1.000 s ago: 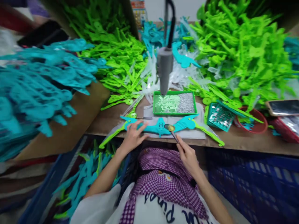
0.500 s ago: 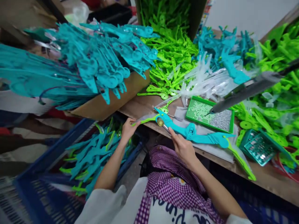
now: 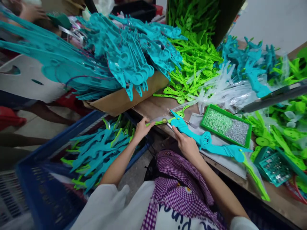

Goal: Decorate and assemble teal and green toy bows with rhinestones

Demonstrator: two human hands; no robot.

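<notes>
A turquoise plastic bow-shaped piece lies along the table's near edge, with a lime-green arm on its left end and another green arm on its right end. My left hand pinches the tip of the left green arm. In my right hand is a small hammer with a round, brass-coloured head, held over that same arm close to the joint. Whether the head touches the arm, I cannot tell. Just behind the joint lies a thin metal tool.
A green tray of small metal pieces and a teal bin stand on the right. Turquoise parts fill a cardboard box; green parts lie behind. A dark rod hangs over the tray. A blue crate stands below left.
The hammer head has shifted left, from over the joint onto the green arm's side. Both hands keep their holds. The camera's view has turned, so most things appear further right.
</notes>
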